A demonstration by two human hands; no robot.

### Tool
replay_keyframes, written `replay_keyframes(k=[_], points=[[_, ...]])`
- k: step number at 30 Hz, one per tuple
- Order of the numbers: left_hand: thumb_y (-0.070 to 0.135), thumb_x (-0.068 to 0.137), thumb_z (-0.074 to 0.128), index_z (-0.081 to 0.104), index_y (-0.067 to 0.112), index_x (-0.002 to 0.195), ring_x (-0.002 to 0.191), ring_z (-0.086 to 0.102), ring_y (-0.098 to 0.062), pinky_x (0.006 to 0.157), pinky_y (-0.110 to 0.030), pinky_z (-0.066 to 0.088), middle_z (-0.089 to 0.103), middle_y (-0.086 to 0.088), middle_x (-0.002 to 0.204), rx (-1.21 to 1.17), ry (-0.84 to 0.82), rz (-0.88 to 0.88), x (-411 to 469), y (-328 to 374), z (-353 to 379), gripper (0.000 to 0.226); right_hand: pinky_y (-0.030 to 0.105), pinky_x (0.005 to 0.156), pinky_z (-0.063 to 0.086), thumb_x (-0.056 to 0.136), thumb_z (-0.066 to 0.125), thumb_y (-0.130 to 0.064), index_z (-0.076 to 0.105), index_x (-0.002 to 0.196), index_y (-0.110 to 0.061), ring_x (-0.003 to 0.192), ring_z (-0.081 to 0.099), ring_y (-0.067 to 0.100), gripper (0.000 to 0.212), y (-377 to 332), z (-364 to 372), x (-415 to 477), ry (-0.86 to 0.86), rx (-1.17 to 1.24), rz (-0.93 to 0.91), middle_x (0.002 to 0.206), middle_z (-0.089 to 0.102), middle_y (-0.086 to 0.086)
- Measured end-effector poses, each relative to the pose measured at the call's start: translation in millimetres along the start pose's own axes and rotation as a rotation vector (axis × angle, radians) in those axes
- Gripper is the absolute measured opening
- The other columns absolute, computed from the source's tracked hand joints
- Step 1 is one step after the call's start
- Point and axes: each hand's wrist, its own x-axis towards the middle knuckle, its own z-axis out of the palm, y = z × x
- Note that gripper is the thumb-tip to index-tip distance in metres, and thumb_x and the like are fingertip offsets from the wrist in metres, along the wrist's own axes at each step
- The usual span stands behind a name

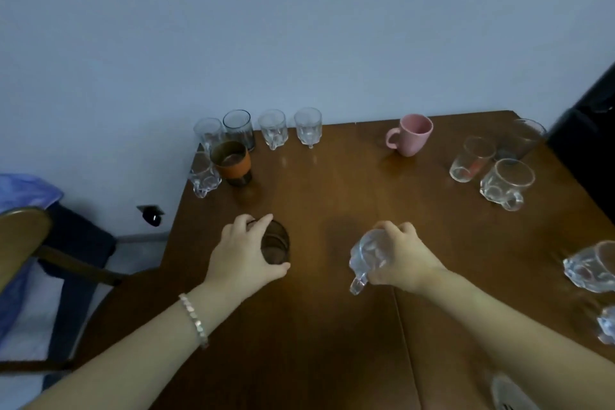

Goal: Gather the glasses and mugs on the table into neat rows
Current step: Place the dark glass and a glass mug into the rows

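A: What are the hands doing?

B: The left hand is wrapped over a dark glass from above, fingers curled round its rim. It sits near the middle of the desk, toward the left. A bracelet is on that wrist.

A: And the right?

B: The right hand grips a clear mug, tilted, with its handle pointing down toward the person. I cannot tell whether the mug touches the desk.

A: Where is the rest of the glassware?

B: A row of four stands along the far left edge: a clear glass, a dark-tinted tumbler, then two faceted glasses and. Just in front of that row are a glass with an orange band and a small clear glass beside it at the desk's corner.

A: Anything on the right?

B: A pink mug stands alone at the far edge, handle to the left. Further right is a loose cluster: a tall glass, a glass mug near it, and another glass behind them, blurred. At the right edge a big clear mug is partly cut off, with one more piece below it, too cropped to name.

A: Off the desk?

B: A chair on the left, by a pale wall.
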Motion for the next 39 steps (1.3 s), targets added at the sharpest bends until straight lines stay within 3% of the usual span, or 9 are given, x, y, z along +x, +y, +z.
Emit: replay_keyframes(k=[4, 8, 12, 14, 18, 29, 35, 37, 39], points=[[0.052, 0.073, 0.07, 0.026, 0.026, 0.147, 0.134, 0.031, -0.029, 0.1, -0.042, 0.044, 0.031, -0.006, 0.148, -0.03, 0.019, 0.021, 98, -7, -14, 0.09, 0.028, 0.08, 0.049, 0.063, 0.084, -0.022, 0.033, 0.139, -0.027, 0.1, 0.048, 0.019, 0.092, -37, -8, 47, 0.07, 0.068, -0.013, 0.117, 0.029, -0.003], [0.048, 0.076, 0.07, 0.023, 0.021, 0.148, 0.135, 0.032, -0.033, 0.101, -0.042, 0.043, 0.03, -0.01, 0.149, 0.029, 0.016, 0.057, 181, -4, -14, 0.09, 0.024, 0.078, 0.047, 0.063, 0.083, -0.018, 0.032, 0.142, -0.024, 0.102, 0.045, 0.015, 0.095, -55, -8, 90, 0.128, 0.067, -0.008, 0.129, 0.034, -0.001], [0.047, 0.078, 0.068, 0.02, 0.02, 0.148, 0.135, 0.032, -0.035, 0.105, -0.042, 0.039, 0.027, -0.014, 0.151, 0.125, -0.053, 0.079, 233, -8, -6, 0.09, 0.02, 0.071, 0.049, 0.063, 0.083, -0.016, 0.037, 0.14, -0.027, 0.105, 0.048, 0.016, 0.09, -66, -5, 132, 0.143, 0.065, 0.017, 0.123, 0.035, -0.007], [0.048, 0.079, 0.067, 0.019, 0.021, 0.149, 0.135, 0.032, -0.035, 0.105, -0.042, 0.039, 0.027, -0.014, 0.15, 0.134, -0.074, 0.091, 248, -11, -3, 0.088, 0.026, 0.075, 0.054, 0.062, 0.082, -0.015, 0.039, 0.138, -0.031, 0.111, 0.049, 0.019, 0.089, -73, -5, 155, 0.148, 0.045, 0.046, 0.128, 0.036, -0.008], [0.049, 0.08, 0.064, 0.017, 0.023, 0.149, 0.137, 0.028, -0.034, 0.105, -0.042, 0.038, 0.023, -0.012, 0.153, 0.148, -0.07, 0.139, 263, -18, 2, 0.088, 0.039, 0.087, 0.055, 0.062, 0.078, -0.017, 0.038, 0.139, -0.032, 0.119, 0.047, 0.023, 0.089, -91, -6, 203, 0.166, -0.028, 0.062, 0.138, 0.035, -0.009], [0.045, 0.081, 0.065, 0.014, 0.025, 0.15, 0.142, 0.02, -0.032, 0.11, -0.041, 0.034, 0.018, -0.011, 0.155, 0.112, -0.041, 0.148, 263, -23, 10, 0.088, 0.039, 0.09, 0.053, 0.067, 0.069, -0.007, 0.031, 0.145, -0.026, 0.128, 0.039, 0.025, 0.089, -118, -1, 274, 0.089, -0.125, -0.037, 0.145, 0.031, -0.005], [0.045, 0.082, 0.065, 0.013, 0.026, 0.15, 0.146, 0.013, -0.031, 0.112, -0.041, 0.032, 0.016, -0.01, 0.157, 0.1, -0.045, 0.12, 263, -22, 12, 0.087, 0.035, 0.108, 0.04, 0.081, 0.064, -0.008, 0.003, 0.151, -0.02, 0.142, 0.029, 0.022, 0.093, -101, 17, 247, 0.2, 0.015, -0.054, 0.16, 0.01, -0.002], [0.046, 0.083, 0.063, 0.012, 0.026, 0.15, 0.147, 0.01, -0.03, 0.114, -0.041, 0.03, 0.014, -0.009, 0.158, 0.106, -0.054, 0.112, 261, -22, 11, 0.087, 0.033, 0.109, 0.038, 0.082, 0.063, -0.007, 0.005, 0.151, -0.017, 0.14, 0.032, 0.023, 0.091, -87, 23, 226, 0.197, 0.047, 0.012, 0.16, 0.007, 0.0], [0.048, 0.085, 0.059, 0.008, 0.026, 0.151, 0.148, 0.005, -0.03, 0.118, -0.042, 0.023, 0.007, -0.009, 0.16, 0.144, -0.067, 0.118, 257, -22, 10, 0.087, 0.029, 0.11, 0.034, 0.085, 0.062, -0.01, 0.021, 0.148, -0.014, 0.138, 0.035, 0.022, 0.075, -69, 27, 200, 0.131, 0.027, 0.076, 0.157, 0.019, 0.004]])
